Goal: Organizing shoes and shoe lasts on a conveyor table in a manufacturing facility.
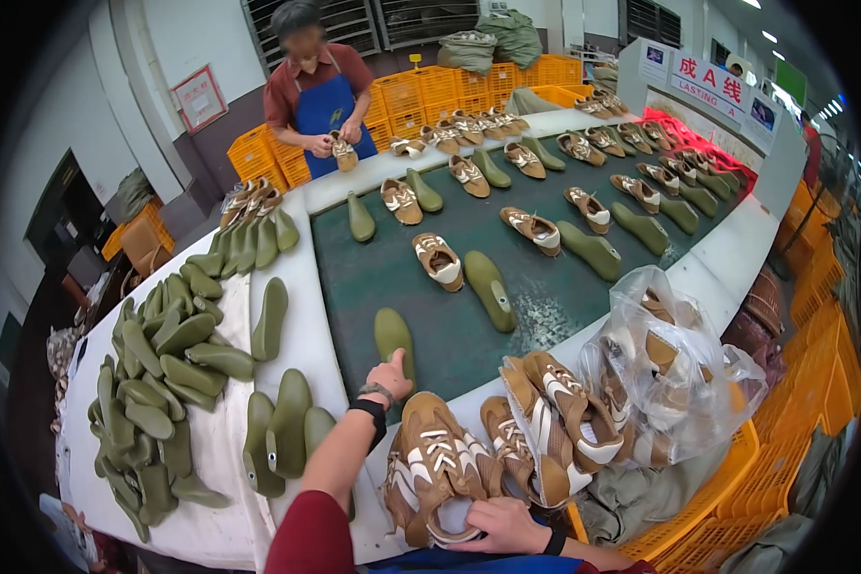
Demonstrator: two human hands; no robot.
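My left hand (389, 375) is closed on the heel end of a green shoe last (393, 330) at the near left corner of the dark green belt. Low in the middle, my right hand (505, 525) grips the collar of a brown and white sneaker upper (437, 435); some of its fingers are hidden at the opening. More sneaker uppers (569, 400) stand just right of it along the near white edge. Left of my left forearm, a few green lasts (289, 426) lie side by side on the white table.
A big pile of green lasts (153, 383) covers the left table. Uppers paired with lasts (489, 292) sit in rows on the belt (354, 287). A clear plastic bag (670, 354) of uppers stands right, beside orange crates (784, 478). Across the belt a co-worker (320, 105) holds an upper.
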